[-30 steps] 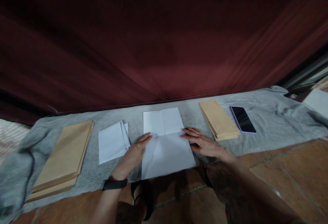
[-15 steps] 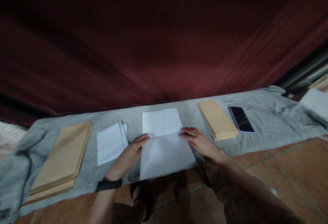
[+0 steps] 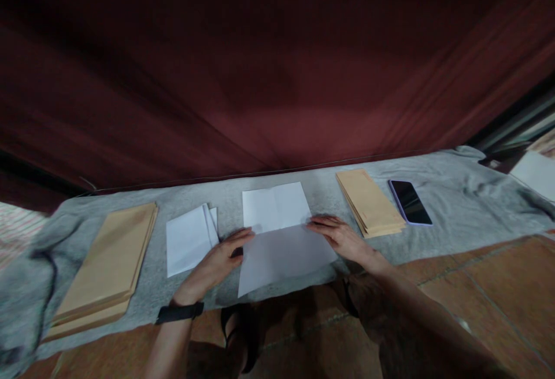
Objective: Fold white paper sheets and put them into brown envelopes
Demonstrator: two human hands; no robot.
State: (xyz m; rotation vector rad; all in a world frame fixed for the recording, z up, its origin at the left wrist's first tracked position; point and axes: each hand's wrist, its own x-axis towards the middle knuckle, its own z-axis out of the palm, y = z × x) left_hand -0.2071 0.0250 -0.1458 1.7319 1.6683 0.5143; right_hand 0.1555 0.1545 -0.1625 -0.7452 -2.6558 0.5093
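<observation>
A white sheet of paper [image 3: 277,234] with fold creases lies on the grey cloth [image 3: 455,205] in front of me. My left hand [image 3: 217,263] pinches its left edge at the middle crease, a black band on the wrist. At the right edge my right hand [image 3: 342,237] grips the sheet at the same crease. The near half of the sheet is lifted off the cloth. Left of my left hand lies a small pile of folded white papers [image 3: 188,239].
A thick stack of brown envelopes [image 3: 108,263] lies at the far left, a smaller brown stack [image 3: 368,201] to the right. A dark phone [image 3: 410,201] lies beside that. A dark red curtain [image 3: 277,66] hangs behind. Reddish floor tiles [image 3: 498,286] lie in front.
My hands went from lying flat on the sheet's edges to gripping them. The near half of the sheet has risen off the cloth.
</observation>
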